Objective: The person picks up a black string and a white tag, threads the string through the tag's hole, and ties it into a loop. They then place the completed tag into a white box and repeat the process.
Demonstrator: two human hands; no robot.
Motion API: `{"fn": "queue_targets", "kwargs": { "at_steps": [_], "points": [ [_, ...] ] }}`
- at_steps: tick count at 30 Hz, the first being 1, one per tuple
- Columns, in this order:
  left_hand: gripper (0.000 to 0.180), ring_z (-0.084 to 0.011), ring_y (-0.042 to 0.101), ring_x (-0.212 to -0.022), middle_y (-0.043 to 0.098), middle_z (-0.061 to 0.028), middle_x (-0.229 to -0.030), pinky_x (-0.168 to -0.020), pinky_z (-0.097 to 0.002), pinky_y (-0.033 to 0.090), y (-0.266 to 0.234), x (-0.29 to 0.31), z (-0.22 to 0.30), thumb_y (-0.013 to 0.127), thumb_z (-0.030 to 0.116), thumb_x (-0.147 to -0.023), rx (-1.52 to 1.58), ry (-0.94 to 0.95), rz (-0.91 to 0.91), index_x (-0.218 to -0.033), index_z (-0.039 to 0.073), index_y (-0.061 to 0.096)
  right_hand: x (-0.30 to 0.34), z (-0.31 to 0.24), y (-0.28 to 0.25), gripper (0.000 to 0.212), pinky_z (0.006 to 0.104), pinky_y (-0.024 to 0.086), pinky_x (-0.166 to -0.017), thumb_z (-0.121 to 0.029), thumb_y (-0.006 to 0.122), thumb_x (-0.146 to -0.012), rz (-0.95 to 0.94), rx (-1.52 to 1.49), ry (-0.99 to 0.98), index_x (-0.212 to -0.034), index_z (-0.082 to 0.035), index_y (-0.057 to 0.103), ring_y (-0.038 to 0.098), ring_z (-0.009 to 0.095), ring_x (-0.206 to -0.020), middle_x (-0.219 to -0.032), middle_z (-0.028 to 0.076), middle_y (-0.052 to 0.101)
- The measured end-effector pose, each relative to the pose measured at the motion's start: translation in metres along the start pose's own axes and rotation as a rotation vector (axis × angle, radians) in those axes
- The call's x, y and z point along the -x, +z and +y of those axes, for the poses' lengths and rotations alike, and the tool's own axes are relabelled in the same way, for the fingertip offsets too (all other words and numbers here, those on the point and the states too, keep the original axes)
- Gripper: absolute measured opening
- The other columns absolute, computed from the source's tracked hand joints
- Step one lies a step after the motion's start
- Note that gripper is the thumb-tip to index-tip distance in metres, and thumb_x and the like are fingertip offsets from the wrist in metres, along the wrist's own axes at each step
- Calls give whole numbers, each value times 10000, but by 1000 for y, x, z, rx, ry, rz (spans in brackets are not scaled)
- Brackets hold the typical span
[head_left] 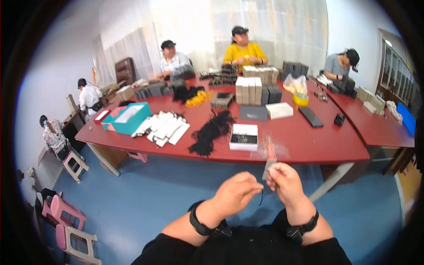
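My left hand is closed in a pinch, with a thin black cord hanging from its fingertips. My right hand is closed on a small flat grey piece, level with the table's front edge. An orange-handled tool lies just beyond that piece, on a clear plastic sheet; its exact kind is too blurred to tell. Close by stands an open white box with dark small contents. Left of it spreads a heap of black cords.
The red table holds white cards, a teal box, stacked boxes, a black phone and yellow tape. Several people sit around it. Pink-topped stools stand at lower left.
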State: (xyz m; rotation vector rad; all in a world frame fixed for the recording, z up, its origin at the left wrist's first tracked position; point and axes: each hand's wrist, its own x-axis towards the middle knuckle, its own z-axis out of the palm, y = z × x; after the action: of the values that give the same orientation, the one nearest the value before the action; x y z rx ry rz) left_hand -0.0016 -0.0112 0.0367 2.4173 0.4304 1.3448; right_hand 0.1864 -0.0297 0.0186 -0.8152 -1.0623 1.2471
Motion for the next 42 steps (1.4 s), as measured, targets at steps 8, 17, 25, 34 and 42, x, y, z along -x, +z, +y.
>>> {"fn": "queue_targets", "kwargs": {
  "at_steps": [8, 17, 25, 34, 42],
  "points": [
    [190, -239, 577, -801, 593, -65, -889, -679, -319, 477, 0, 5, -23, 712, 2, -698, 25, -146, 109, -874, 64, 673, -3, 8, 7, 151, 244, 524, -589, -174, 537, -926, -140, -87, 206, -969, -33, 571, 643, 167, -801, -939, 85, 639],
    [142, -223, 639, -808, 658, -103, -890, -703, -302, 505, 5, 8, -23, 711, -19, -697, 86, -227, 63, -817, 27, 650, -1, 18, 6, 129, 197, 437, -494, -168, 552, -918, -209, -70, 245, -909, -41, 570, 580, 114, -589, -780, 59, 615],
    [171, -221, 632, -751, 641, -102, -799, -670, -298, 502, 7, 7, -25, 703, -39, -697, 30, -177, 91, -824, 23, 607, -1, 24, 3, 118, 170, 344, -544, -166, 600, -892, -159, 73, 152, -897, -49, 614, 433, 16, -618, -737, -38, 554],
    [224, -179, 627, -790, 624, -71, -875, -697, -290, 507, 11, 10, -29, 689, 8, -756, 377, -362, 149, -967, 15, 615, -3, 23, 5, 137, 175, 344, -553, -171, 613, -888, -92, 84, 86, -918, -37, 619, 431, 13, -636, -748, -52, 548],
    [71, -124, 581, -753, 605, -59, -839, -659, -243, 478, 6, 9, -28, 650, 20, -810, 233, -383, 3, -877, 0, 635, -1, 27, 5, 110, 176, 343, -561, -147, 609, -884, -88, 109, 60, -898, -38, 617, 437, 15, -646, -753, -51, 548]
  ]
}}
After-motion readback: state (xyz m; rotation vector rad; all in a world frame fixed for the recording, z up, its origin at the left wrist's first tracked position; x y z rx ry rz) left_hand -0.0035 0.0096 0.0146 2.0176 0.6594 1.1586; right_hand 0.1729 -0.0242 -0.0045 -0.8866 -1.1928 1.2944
